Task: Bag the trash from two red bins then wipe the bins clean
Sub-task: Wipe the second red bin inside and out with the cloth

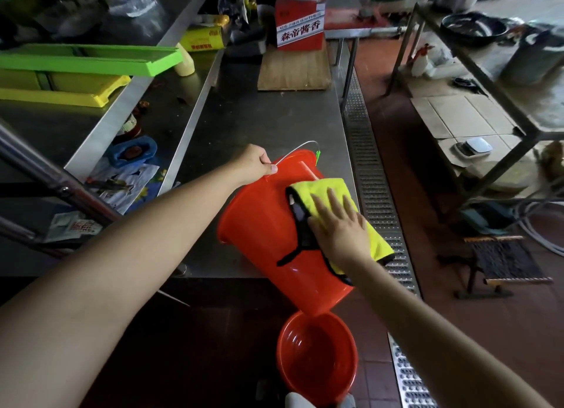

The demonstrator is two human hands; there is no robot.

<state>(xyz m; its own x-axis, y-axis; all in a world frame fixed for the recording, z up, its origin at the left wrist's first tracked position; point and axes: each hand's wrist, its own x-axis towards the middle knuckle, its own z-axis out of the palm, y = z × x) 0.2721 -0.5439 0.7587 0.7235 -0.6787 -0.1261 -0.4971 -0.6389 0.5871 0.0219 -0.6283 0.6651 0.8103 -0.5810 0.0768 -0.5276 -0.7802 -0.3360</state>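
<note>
Stage of task, as judged: the wiping phase is under way. No trash shows in either bin and no trash bag is in view, so bagging appears complete, though that cannot be confirmed here.

Bin one: a red bucket (268, 224) lies tipped on its side at the near edge of the steel worktop (259, 114), its base overhanging toward 6 o'clock and its mouth pointing toward 12 o'clock. The outer wall faces up and looks glossy, with no visible soiling; the interior is hidden from this angle.

Left hand (254, 163): grip closed on the thin wire handle (297, 148) at about 11 o'clock of the bucket, steadying it.

Right hand (338, 224): laid flat, fingers spread, pressing a yellow cloth (328, 190) with black edging against the bucket's upper side at about 3 o'clock. Grip open; it pins the cloth and does not clasp it.

Bin two: a second red bin (317, 355) stands upright on the floor at 6 o'clock, just below the overhanging base of the first. Its inside is empty and shiny; whether it has been wiped cannot be told.

Outstanding, as judged: finish the outer wall of the tipped bucket, wipe its interior, and attend to the floor bin if not done.

Note: a slotted floor drain (370, 178) runs beside the worktop at 3 o'clock
</note>
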